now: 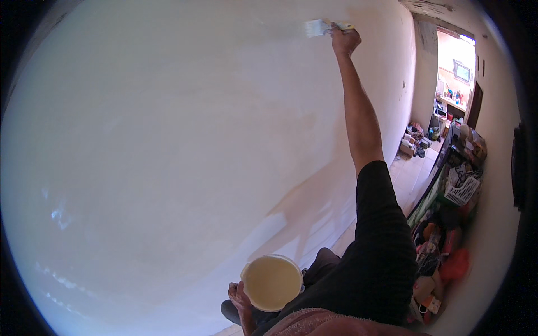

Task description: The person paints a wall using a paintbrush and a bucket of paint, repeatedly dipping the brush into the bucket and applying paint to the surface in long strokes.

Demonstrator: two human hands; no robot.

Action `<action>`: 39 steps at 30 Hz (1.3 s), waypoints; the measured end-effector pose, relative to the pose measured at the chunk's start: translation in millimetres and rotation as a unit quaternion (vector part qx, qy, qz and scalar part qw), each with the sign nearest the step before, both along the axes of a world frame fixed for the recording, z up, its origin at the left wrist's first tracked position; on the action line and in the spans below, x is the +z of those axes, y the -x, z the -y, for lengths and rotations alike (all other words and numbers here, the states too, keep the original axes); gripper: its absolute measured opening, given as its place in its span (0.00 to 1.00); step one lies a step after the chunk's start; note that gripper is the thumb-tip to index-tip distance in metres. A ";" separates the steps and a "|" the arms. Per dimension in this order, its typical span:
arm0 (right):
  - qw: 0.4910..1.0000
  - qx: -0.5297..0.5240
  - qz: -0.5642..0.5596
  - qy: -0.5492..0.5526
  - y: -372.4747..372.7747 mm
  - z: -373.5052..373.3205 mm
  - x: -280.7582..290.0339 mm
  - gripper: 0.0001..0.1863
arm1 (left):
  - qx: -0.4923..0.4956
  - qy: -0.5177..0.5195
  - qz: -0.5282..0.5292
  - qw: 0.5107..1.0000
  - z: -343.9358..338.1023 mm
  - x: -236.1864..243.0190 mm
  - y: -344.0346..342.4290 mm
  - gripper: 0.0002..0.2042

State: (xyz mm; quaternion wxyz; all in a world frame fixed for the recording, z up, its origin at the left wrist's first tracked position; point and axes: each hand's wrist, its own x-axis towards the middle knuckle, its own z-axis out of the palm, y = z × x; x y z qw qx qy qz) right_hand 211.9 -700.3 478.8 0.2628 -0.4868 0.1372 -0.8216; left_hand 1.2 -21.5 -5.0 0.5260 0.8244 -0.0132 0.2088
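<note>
My right hand (346,40) is raised at arm's length near the top of the pale wall (145,134), closed on the handle of a wide paintbrush (318,28). The brush's pale bristles are against the wall, pointing left, beside a faintly darker patch. Low in the view, my left hand (240,298) grips the left side of a round white bucket (272,283) holding cream-coloured liquid. The bucket is upright in front of my body, and my fingers on it are partly hidden.
On the right runs a narrow tiled floor (400,173) beside piled belongings, a white plastic basket (460,190) and a red bag (455,263). Boxes and clutter (412,143) lie along the far wall's foot. A doorway (455,73) opens onto a bright room with a cluttered counter.
</note>
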 end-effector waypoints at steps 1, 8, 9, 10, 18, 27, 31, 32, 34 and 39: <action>0.999 -0.029 -0.003 -0.023 5.1 -4.4 0.0 0.15 | -0.005 -0.053 0.059 0.997 -5.6 -5.5 -2.3 0.17; 0.995 -0.008 -0.047 0.084 -0.2 -111.6 -6.5 0.11 | -0.018 0.070 -0.052 0.996 -18.2 -34.3 -12.9 0.10; 0.993 0.024 -0.027 0.115 13.8 -150.3 -7.1 0.10 | -0.018 0.044 -0.043 0.998 -20.4 -32.0 -12.4 0.10; 0.987 0.068 -0.015 0.147 20.4 -165.8 -7.8 0.09 | -0.028 0.023 -0.037 0.999 -14.6 -27.8 -12.2 0.10; 0.891 0.423 0.023 0.164 40.7 -201.5 -13.6 0.09 | -0.064 -0.179 0.103 0.976 -28.5 -17.5 -7.7 0.16; 0.998 0.060 0.018 -0.031 13.6 6.6 -17.8 0.14 | -0.042 0.010 -0.060 0.997 -11.2 -3.7 -8.9 0.16; 0.980 0.193 0.049 -0.026 61.1 -66.2 -44.4 0.11 | -0.055 -0.161 0.039 0.985 -26.3 -19.2 -7.9 0.08; 0.969 0.244 0.041 0.026 77.3 -98.1 -60.2 0.10 | -0.051 -0.223 0.058 0.972 -23.1 -13.6 -7.2 0.05; 0.936 0.347 -0.022 0.045 107.6 -163.8 -99.4 0.10 | -0.086 -0.277 0.121 0.949 -24.2 -5.9 0.5 0.07; 0.729 0.651 -0.211 0.008 187.5 -298.8 -216.8 0.08 | -0.056 -0.103 -0.042 0.992 -5.6 7.2 11.2 0.11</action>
